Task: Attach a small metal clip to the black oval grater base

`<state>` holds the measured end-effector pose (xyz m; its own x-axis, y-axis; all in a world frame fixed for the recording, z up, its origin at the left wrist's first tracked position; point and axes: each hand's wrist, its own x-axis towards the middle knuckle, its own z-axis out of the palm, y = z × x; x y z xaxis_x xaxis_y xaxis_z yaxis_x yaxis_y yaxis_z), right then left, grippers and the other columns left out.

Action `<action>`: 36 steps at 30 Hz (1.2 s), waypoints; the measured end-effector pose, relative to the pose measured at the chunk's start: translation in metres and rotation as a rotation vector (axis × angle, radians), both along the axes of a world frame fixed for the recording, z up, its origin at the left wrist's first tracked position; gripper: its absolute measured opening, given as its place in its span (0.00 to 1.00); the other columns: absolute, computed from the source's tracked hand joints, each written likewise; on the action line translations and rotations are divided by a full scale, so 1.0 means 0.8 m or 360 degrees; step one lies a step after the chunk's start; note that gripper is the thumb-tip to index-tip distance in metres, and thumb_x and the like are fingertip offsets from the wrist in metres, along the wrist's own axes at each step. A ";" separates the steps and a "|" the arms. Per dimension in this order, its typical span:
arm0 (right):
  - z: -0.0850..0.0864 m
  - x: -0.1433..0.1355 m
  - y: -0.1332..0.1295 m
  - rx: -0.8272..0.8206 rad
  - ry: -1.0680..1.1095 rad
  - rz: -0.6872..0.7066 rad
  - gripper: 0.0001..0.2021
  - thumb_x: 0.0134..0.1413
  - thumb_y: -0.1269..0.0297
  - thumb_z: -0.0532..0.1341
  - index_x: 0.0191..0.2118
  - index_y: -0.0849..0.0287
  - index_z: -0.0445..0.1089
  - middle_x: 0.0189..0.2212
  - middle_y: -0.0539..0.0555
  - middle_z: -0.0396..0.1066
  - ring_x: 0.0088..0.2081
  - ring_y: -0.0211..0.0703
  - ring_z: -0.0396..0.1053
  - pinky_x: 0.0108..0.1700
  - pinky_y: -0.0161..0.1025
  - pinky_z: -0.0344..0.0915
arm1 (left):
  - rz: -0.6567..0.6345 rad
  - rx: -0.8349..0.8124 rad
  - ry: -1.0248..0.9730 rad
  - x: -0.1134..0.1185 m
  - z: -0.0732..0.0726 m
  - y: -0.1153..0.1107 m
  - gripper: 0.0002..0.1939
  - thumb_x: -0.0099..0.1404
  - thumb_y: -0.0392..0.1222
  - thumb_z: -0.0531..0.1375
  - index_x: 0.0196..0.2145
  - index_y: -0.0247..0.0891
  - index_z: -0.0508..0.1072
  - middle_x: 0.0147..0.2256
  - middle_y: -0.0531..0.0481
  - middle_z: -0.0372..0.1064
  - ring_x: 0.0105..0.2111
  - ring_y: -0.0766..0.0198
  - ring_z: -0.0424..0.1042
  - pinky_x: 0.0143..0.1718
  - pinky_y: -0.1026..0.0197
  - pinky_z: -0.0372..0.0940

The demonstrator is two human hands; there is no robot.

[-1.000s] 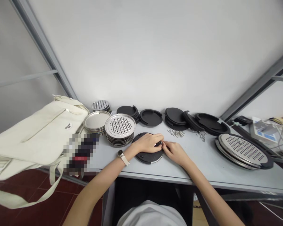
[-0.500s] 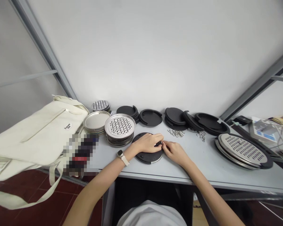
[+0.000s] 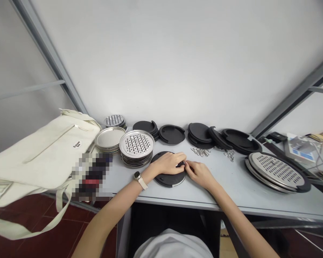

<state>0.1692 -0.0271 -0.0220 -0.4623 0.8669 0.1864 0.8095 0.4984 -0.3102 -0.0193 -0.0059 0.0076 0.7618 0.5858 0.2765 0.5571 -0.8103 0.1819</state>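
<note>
A round black disc (image 3: 168, 179) with a bit of metal at its lower right edge lies flat on the grey table near the front edge. My left hand (image 3: 170, 163), with a watch on the wrist, rests on top of it, fingers curled around a small black part at the disc's right side. Against that same side my right hand (image 3: 197, 172) is closed, thumb and forefinger pinched together; what is between them is too small to tell. Just left of the disc stands a stack of metal grater plates (image 3: 137, 145).
Plain metal plates (image 3: 111, 138) and a cream bag (image 3: 48, 150) are at the left. Behind lie black discs (image 3: 172, 134) and metal hooks (image 3: 201, 152). Large grater plates (image 3: 277, 172) sit at the right, with a scale-like device (image 3: 301, 150) beyond.
</note>
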 end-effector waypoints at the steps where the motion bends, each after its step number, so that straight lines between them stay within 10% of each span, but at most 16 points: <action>1: 0.000 0.000 0.000 -0.0004 0.0002 0.0002 0.16 0.63 0.63 0.45 0.30 0.58 0.66 0.25 0.53 0.73 0.27 0.41 0.69 0.30 0.35 0.54 | 0.0000 0.0004 0.0000 0.000 0.000 0.000 0.06 0.64 0.41 0.52 0.38 0.38 0.63 0.38 0.50 0.68 0.33 0.63 0.68 0.31 0.61 0.58; 36: -0.001 0.001 0.001 0.0001 -0.0036 0.0029 0.17 0.64 0.62 0.44 0.30 0.58 0.65 0.26 0.53 0.73 0.27 0.42 0.69 0.31 0.35 0.55 | -0.0001 -0.0009 -0.0010 0.000 -0.002 0.001 0.06 0.64 0.41 0.52 0.39 0.39 0.63 0.38 0.49 0.67 0.32 0.62 0.69 0.31 0.62 0.58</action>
<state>0.1700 -0.0264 -0.0224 -0.4823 0.8582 0.1760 0.8070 0.5134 -0.2918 -0.0196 -0.0053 0.0061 0.7603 0.5872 0.2777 0.5557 -0.8094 0.1901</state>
